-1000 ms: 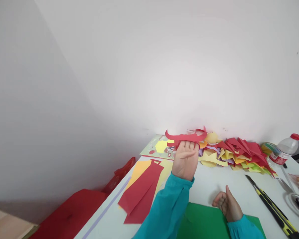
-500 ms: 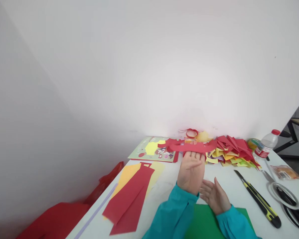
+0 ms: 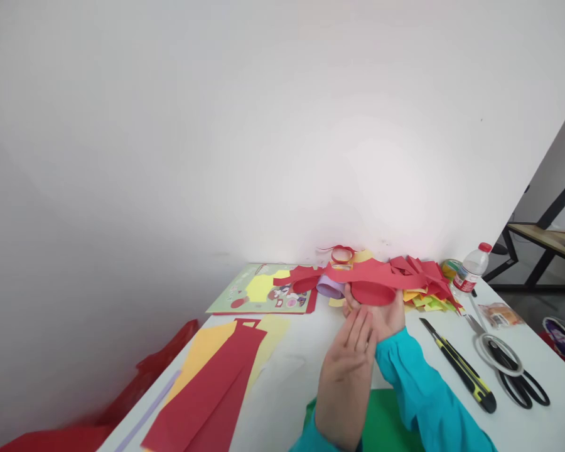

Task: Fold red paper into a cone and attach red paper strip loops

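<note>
My right hand (image 3: pixel 387 320) cups the underside of a red paper cut-out (image 3: pixel 371 273) with a wavy edge and a rounded loop below it, fingers at the loop's left and palm at its right. In front of it, my left hand (image 3: pixel 347 370) is stretched out, its fingers straight and the tips close under the loop. I cannot tell whether they touch the paper. Left of the loop are a purple paper ring (image 3: pixel 330 287) and another red paper piece (image 3: pixel 302 278). Below the hands lies green paper (image 3: pixel 388 424), partly hidden by my left wrist and right sleeve.
Red paper sheets (image 3: pixel 207 389) lie over yellow ones at left. A picture book (image 3: pixel 235 295) is behind them. At right are a paper pile (image 3: pixel 433 282), a bottle (image 3: pixel 471 270), a box cutter (image 3: pixel 459 364), scissors (image 3: pixel 522 383) and a tape roll (image 3: pixel 500 353). A white wall (image 3: pixel 282 125) stands behind.
My left hand has drawn back from the red cut-out toward me. My right hand has moved forward and up under it. The whole view has shifted to the right.
</note>
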A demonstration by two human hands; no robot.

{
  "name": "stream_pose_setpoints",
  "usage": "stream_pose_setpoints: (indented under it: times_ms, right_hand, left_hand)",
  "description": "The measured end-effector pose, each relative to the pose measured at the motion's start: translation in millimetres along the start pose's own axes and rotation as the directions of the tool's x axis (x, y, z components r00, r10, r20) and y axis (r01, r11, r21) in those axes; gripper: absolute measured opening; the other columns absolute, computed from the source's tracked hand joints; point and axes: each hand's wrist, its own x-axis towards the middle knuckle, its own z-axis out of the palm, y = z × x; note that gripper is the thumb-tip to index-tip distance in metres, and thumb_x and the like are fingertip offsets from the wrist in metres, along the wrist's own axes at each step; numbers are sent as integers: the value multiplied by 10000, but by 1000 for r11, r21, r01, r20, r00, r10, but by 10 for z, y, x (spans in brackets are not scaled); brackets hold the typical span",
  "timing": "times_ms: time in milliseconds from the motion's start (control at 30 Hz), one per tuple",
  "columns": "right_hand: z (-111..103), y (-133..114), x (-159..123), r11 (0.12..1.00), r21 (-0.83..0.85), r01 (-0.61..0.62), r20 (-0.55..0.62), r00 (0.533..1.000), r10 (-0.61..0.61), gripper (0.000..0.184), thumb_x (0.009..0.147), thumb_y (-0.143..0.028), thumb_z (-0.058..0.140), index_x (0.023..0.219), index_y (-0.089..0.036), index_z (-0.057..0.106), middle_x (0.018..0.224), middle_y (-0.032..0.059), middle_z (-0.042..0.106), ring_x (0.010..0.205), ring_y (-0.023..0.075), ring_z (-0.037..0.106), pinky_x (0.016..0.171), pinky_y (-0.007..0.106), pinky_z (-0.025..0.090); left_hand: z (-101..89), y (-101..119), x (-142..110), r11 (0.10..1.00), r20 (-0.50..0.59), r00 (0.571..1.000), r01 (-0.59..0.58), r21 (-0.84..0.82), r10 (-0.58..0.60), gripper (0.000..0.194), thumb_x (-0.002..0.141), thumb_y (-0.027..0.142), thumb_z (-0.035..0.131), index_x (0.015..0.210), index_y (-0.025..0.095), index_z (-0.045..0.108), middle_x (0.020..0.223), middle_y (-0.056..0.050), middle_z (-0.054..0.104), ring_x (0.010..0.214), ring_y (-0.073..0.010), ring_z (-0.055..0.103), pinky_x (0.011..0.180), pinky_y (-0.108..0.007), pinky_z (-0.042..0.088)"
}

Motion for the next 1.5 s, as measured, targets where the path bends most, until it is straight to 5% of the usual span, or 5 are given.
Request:
stream_pose_setpoints:
  times_ms: [400, 667, 867, 1133, 1500]
  right_hand:
    - [-394, 237, -41, 934, 280, -223, 64, 975, 213, 539, 701, -629, 458, 1018, -208, 573, 1076, 90, 612, 1068, 249, 491, 858, 425, 378]
    - [-233, 252, -47, 968, 125, -219, 113, 972, 205, 533, 739, -643, 383, 1037, -246, 576, 1117, 60, 609, 1001, 246, 535, 797, 426, 415]
    - [-164, 265, -137, 982, -52, -181, 27, 983, 183, 609, 757, -697, 303, 1075, -246, 559, 1059, 77, 638, 892, 234, 595, 714, 391, 446]
    - [-357, 535, -262, 689, -688, 229, -192, 858, -476, 515, 651, -516, 665, 1024, -195, 512, 814, 51, 672, 607, 170, 606, 524, 267, 447]
    - [-417, 395, -139, 322, -944, 74, -160, 751, -641, 471, 821, -578, 359, 601, -193, 520, 453, 22, 567, 373, 144, 502, 413, 268, 398]
  left_hand:
    - [-816, -48, 139, 931, -233, 956, -87, 354, 178, 248, 594, 218, 711, 832, 154, 678, 756, -56, 665, 716, -178, 616, 735, -322, 498]
    - [-351, 208, 417, 57, 271, 688, -413, 909, 674, 241, 655, 292, 681, 884, 231, 636, 809, -44, 533, 751, -185, 526, 629, -289, 442]
    - [-306, 208, 551, -221, 456, 529, -448, 866, 715, 149, 758, 178, 541, 846, 241, 643, 787, -54, 579, 717, -175, 545, 640, -273, 432]
    - [-285, 194, 568, -283, 496, 484, -449, 848, 721, 132, 767, 154, 517, 765, 217, 633, 727, -39, 555, 551, -121, 514, 528, -229, 413]
    - [-392, 157, 539, -132, 459, 532, -541, 831, 711, 183, 726, 197, 597, 847, 274, 712, 716, -68, 557, 637, -161, 529, 556, -243, 410]
